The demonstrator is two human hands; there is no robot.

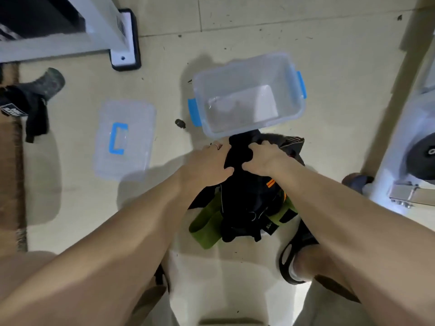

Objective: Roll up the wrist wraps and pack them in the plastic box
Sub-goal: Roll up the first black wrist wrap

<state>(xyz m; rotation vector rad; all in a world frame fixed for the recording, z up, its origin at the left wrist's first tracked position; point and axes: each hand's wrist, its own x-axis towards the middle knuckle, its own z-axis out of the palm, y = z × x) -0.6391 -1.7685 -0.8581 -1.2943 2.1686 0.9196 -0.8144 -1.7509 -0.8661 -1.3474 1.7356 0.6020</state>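
Note:
A clear plastic box (292, 90) with blue side latches stands open and empty on the tiled floor. Just in front of it lies a heap of wrist wraps (247, 203), mostly black, with green (204, 229) and orange-striped ones among them. My left hand (207, 164) and my right hand (263, 158) both grip the top end of a black wrap (239, 149) at the heap's far edge, next to the box's near wall. The fingers curl into the fabric. The part of the wrap under my hands is hidden.
The box's clear lid (124, 140) with a blue handle lies flat on the floor to the left. A dark rolled item and black cloth (35, 97) lie far left by a white frame foot (124, 43). My sandalled foot (299, 255) is at lower right; white equipment (414, 147) stands right.

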